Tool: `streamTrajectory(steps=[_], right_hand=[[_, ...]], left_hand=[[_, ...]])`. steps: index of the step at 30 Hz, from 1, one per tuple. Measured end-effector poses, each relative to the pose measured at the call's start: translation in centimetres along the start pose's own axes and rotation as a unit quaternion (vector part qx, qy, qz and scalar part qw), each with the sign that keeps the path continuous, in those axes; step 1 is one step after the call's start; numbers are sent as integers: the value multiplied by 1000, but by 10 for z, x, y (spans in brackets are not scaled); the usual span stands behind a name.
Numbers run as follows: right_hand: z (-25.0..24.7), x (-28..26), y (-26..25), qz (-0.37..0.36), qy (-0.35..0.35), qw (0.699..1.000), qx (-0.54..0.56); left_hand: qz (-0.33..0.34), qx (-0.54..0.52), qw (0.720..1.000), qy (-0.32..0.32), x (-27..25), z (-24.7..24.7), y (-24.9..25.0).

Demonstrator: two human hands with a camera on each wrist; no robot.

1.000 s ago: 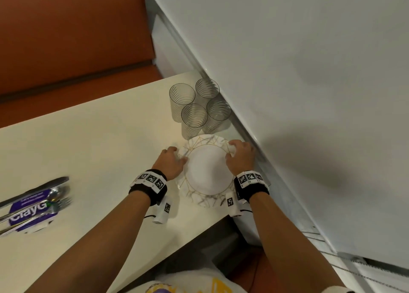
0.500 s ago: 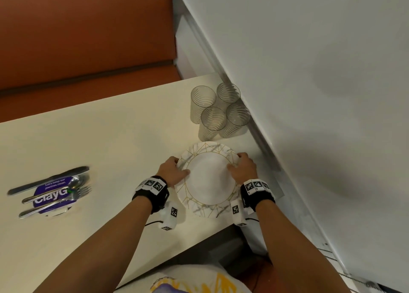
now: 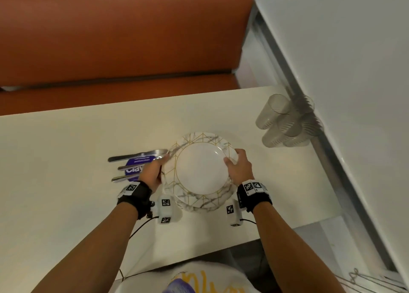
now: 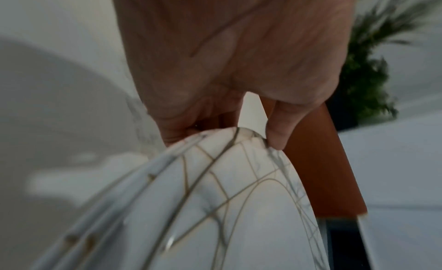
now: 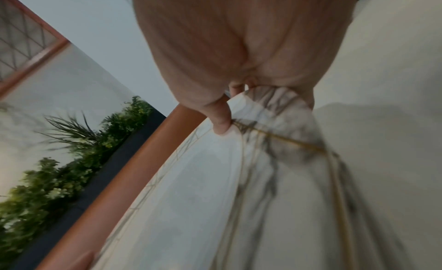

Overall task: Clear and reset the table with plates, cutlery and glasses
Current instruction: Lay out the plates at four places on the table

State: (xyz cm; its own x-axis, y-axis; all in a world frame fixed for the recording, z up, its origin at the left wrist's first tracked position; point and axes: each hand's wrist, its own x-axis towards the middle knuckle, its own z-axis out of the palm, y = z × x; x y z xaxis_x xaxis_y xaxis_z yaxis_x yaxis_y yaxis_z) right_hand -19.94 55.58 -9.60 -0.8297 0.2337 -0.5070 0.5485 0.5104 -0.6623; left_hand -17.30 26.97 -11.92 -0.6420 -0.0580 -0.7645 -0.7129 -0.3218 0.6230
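A stack of white marble-patterned plates (image 3: 200,170) with gold lines is held above the cream table (image 3: 66,170). My left hand (image 3: 152,173) grips the stack's left rim (image 4: 229,142), thumb on top. My right hand (image 3: 238,168) grips the right rim (image 5: 267,111), thumb over the edge. Several ribbed clear glasses (image 3: 285,124) stand together at the table's far right by the wall. A knife, spoon and fork (image 3: 137,157) lie on a purple printed card, partly hidden behind my left hand.
An orange bench seat (image 3: 124,42) runs along the table's far side. A white wall (image 3: 354,71) with a metal rail borders the table on the right. Green plants (image 5: 59,170) show in the wrist views.
Both hands have lifted the plate stack and carried it left, away from the glasses and toward the cutlery. The head view has swung left with it.
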Motion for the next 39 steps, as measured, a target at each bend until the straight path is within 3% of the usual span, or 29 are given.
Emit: streamTrajectory(steps=[5, 15, 19, 24, 28, 32, 39], right_hand=[[31, -17, -39, -33, -9, 999, 30], [39, -23, -75, -54, 40, 993, 93], [40, -19, -88, -71, 48, 992, 89], [30, 0, -103, -82, 72, 984, 138], [16, 36, -102, -69, 124, 969, 203], [0, 74, -87, -35, 150, 957, 246], [8, 113, -49, 48, 110, 977, 177]], left_hand=[[34, -59, 997, -34, -17, -48, 24], [32, -125, 991, -44, -33, -68, 36], [77, -77, 994, 33, -29, -69, 32], [103, -91, 981, 138, 2, -83, 17], [138, -108, 961, 214, -23, -70, 31], [152, -124, 941, 275, -29, -80, 24], [151, -170, 906, 358, -37, -94, 11]])
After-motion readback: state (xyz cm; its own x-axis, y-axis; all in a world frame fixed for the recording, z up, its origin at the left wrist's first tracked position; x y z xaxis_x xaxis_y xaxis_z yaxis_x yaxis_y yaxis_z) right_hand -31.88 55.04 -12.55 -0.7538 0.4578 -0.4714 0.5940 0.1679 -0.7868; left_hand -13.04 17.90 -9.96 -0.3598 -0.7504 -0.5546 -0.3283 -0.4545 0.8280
